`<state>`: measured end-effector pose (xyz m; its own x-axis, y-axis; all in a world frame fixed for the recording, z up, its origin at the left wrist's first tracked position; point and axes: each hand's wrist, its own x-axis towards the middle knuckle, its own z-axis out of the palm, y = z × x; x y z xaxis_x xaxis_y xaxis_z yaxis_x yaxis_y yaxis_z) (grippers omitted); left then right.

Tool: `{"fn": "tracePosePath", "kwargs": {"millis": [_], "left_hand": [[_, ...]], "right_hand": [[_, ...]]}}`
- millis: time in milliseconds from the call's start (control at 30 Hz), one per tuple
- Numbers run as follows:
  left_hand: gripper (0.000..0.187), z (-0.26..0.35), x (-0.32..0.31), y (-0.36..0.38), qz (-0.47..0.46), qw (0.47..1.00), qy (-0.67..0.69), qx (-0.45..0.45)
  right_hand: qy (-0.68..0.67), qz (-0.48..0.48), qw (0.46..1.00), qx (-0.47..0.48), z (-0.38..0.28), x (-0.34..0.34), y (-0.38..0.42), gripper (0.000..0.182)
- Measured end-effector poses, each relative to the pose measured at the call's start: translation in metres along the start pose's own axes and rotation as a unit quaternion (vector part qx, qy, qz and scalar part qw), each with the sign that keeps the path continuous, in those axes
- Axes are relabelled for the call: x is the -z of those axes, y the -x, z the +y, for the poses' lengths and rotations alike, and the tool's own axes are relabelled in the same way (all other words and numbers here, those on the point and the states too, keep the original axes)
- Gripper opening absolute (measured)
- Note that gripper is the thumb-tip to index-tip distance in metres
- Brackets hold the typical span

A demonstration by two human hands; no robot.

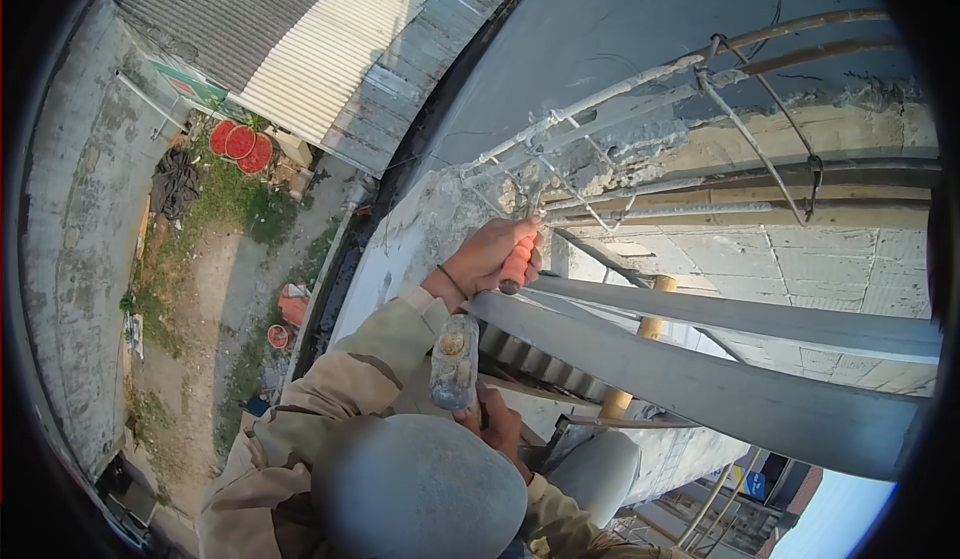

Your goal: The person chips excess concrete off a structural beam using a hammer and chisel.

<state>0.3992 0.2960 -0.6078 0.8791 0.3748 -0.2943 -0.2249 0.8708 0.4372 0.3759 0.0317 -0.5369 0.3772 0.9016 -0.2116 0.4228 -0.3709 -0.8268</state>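
Observation:
My left hand (490, 259) is wrapped round the orange handle of a chisel (517, 262). The chisel's thin metal shaft points up at rough, broken concrete (440, 209), beside exposed steel bars (590, 109). Its tip is hard to make out against the rubble. Lower down, my right hand (500, 427) is closed on the handle of a hammer (455, 364). The hammer's worn, dusty head is apart from the chisel, below its dark butt end. Part of my right hand is hidden behind the hammer and a rounded grey shape (430, 479) in the foreground.
Long grey metal beams (700, 359) run right from near my left hand. A yellowish pole (640, 344) stands behind them, by a block wall (800, 269). Far below on the left lie a dirt yard (210, 299), red baskets (240, 144) and corrugated roofs (310, 49).

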Motion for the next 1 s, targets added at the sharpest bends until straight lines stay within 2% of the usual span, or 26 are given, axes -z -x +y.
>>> {"fn": "tracePosePath", "kwargs": {"millis": [67, 100, 167, 300, 333, 367, 400, 533, 600, 667, 700, 767, 933, 1000], "left_hand": [[0.038, 0.001, -0.005, 0.005, 0.067, 0.981, -0.159, -0.090], [0.038, 0.007, -0.005, 0.007, 0.069, 0.981, -0.157, -0.088], [0.038, 0.024, 0.002, 0.006, 0.031, 0.996, -0.072, -0.038], [0.039, 0.024, 0.002, 0.002, 0.019, 1.000, -0.003, -0.004], [0.040, 0.023, 0.001, 0.001, 0.032, 0.997, 0.066, 0.035], [0.041, 0.021, -0.001, 0.000, 0.046, 0.987, 0.134, 0.074], [0.041, 0.019, 0.000, -0.001, 0.046, 0.987, 0.133, 0.074], [0.039, 0.010, 0.006, -0.013, -0.002, 0.985, 0.167, 0.052], [0.037, 0.007, 0.007, -0.021, -0.021, 0.982, 0.185, 0.038], [0.036, 0.007, 0.005, -0.024, -0.050, 0.973, 0.202, 0.095], [0.036, 0.008, 0.003, -0.025, -0.049, 0.974, 0.202, 0.093], [0.042, 0.006, 0.000, -0.027, -0.085, 0.957, 0.212, 0.180], [0.044, -0.004, 0.003, -0.033, -0.093, 0.960, 0.177, 0.198], [0.043, -0.008, 0.005, -0.035, -0.097, 0.962, 0.170, 0.191]], "right_hand": [[0.016, -0.028, 0.999, 0.007, 0.004, 0.022, 0.013, 0.024], [0.029, -0.055, 0.998, 0.012, 0.006, 0.032, 0.020, 0.026], [0.044, -0.066, 0.997, -0.023, 0.011, 0.046, 0.029, 0.026], [0.062, -0.074, 0.992, -0.086, 0.036, 0.058, 0.050, 0.024], [0.063, -0.075, 0.992, -0.086, 0.037, 0.059, 0.049, 0.024], [0.027, -0.061, 0.990, -0.126, 0.038, 0.058, 0.046, 0.023], [-0.009, -0.047, 0.985, -0.166, 0.036, 0.057, 0.044, 0.022], [-0.023, -0.042, 0.984, -0.170, 0.042, 0.059, 0.042, 0.019], [-0.160, -0.035, 0.951, -0.260, 0.035, 0.061, 0.044, 0.017], [-0.153, -0.017, 0.954, -0.259, 0.039, 0.061, 0.047, 0.019], [-0.144, -0.001, 0.955, -0.259, 0.042, 0.061, 0.047, 0.021], [-0.166, 0.016, 0.950, -0.265, 0.049, 0.062, 0.047, 0.022], [-0.223, 0.075, 0.934, -0.269, 0.055, 0.067, 0.040, 0.020], [-0.148, 0.136, 0.958, -0.205, 0.054, 0.064, 0.030, 0.024]]}}
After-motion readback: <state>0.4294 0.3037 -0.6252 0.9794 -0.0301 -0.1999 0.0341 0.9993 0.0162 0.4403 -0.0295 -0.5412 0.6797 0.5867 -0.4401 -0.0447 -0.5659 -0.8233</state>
